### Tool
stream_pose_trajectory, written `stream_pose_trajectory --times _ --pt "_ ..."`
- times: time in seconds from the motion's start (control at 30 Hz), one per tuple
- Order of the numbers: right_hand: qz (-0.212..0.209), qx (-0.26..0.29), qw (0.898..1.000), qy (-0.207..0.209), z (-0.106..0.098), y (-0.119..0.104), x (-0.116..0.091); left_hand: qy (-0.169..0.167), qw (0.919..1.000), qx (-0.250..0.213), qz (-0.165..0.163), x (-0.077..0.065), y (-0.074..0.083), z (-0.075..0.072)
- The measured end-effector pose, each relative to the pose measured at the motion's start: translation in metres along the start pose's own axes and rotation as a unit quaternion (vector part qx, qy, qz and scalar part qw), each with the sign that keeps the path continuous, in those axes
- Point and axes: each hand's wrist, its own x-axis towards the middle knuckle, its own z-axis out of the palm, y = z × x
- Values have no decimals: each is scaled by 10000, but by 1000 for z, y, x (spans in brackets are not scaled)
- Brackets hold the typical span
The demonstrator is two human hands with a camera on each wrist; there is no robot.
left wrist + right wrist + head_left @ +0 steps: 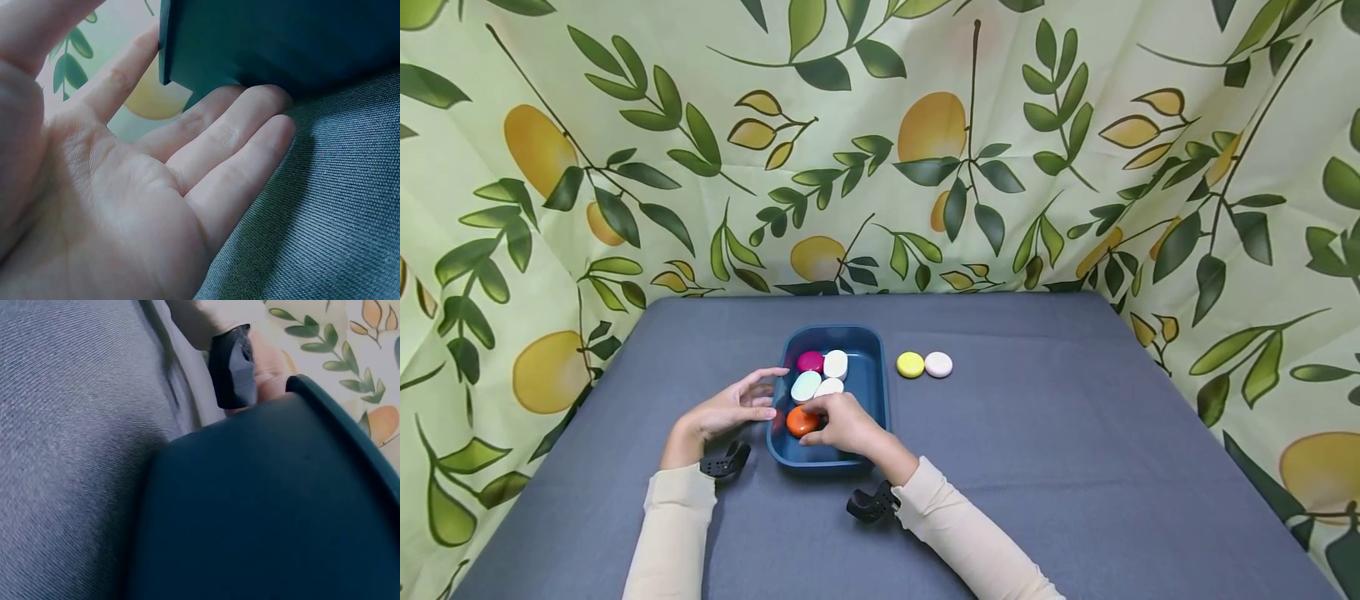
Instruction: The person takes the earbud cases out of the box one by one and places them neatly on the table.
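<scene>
A dark blue rectangular tray (868,400) holds several smooth, rounded discs. At its left side my left hand (733,408) has its fingers and thumb extended against the rim. The left wrist view shows the palm (112,194) facing up, fingers loosely bent beside the tray wall (269,44). My right hand (847,425) reaches over the tray's front right part, thumb and fingers pinching a glossy orange disc (800,422). Behind it in the tray lie a magenta disc (810,361), a pale mint oval (806,386) and two white pieces (835,364), one partly covered by my right hand.
A yellow disc (910,365) and a pale pink disc (938,364) sit side by side on the grey cloth-covered table (1037,433), right of the tray. A leaf-and-fruit patterned curtain (865,100) hangs behind and along the sides. Black wrist mounts (872,503) are on both wrists.
</scene>
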Motion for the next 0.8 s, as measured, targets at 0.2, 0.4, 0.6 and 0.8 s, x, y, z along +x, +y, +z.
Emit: stream_pose_trajectory --times 0.2,0.4,0.6,0.8 --pt "-12 -183 9998 119 4 -2 0 27 10000 -37 -20 -1 0 1" --pt "70 9 10000 32 3 1 3 47 10000 15 -63 -1 2 1" --pt "491 450 9978 20 4 1 5 42 10000 40 -63 0 3 1" --pt "558 -270 9968 -513 8 -2 9 28 10000 24 -92 1 1 1"
